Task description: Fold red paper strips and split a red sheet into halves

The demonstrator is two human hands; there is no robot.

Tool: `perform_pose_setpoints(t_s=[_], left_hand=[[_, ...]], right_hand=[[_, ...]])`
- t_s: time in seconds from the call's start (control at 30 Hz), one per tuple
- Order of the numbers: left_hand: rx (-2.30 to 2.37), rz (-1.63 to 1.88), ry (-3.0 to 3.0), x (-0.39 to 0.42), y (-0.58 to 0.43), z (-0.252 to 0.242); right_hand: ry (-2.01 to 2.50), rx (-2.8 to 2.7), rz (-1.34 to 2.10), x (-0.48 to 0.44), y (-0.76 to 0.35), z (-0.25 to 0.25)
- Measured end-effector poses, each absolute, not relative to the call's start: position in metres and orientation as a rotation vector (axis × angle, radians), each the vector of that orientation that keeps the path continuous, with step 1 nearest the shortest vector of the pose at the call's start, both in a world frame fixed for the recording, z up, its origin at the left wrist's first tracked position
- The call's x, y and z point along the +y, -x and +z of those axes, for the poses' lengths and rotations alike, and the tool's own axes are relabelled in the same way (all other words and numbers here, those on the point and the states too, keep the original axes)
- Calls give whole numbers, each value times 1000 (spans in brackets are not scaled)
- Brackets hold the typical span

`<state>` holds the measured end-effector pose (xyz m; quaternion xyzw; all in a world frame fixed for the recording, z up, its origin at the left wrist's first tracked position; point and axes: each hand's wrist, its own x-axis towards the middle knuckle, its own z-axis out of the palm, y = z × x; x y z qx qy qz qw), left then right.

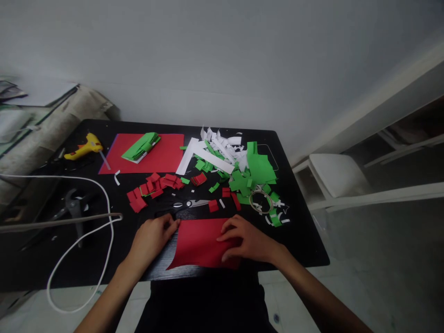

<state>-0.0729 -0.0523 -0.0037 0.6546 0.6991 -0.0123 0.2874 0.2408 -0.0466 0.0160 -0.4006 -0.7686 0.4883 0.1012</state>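
A red sheet of paper (201, 245) lies at the front edge of the table, its lower left corner curling up. My left hand (154, 233) is closed at the sheet's upper left corner, thumb and forefinger pinching it. Over the right part of the same sheet, my right hand (244, 238) rests with its fingers bent and apart, touching the paper. Just beyond the sheet lie scissors (189, 203) with dark handles. Small folded red paper pieces (154, 187) are strewn past them.
White strips (211, 157) and green paper pieces (258, 169) form a heap at the back right, near a round hoop (261, 203). A yellow glue gun (85, 147), a red sheet (163, 157) under folded green paper (142, 147), pliers (74, 208) and a white cable (111, 231) occupy the left.
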Motion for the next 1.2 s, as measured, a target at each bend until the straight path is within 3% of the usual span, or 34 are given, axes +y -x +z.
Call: perform_pose_setpoints(t_s=[1.2], left_hand=[[1697, 110, -1792, -56, 74, 3]], right_hand=[[1186, -2570, 1181, -45, -237, 2]])
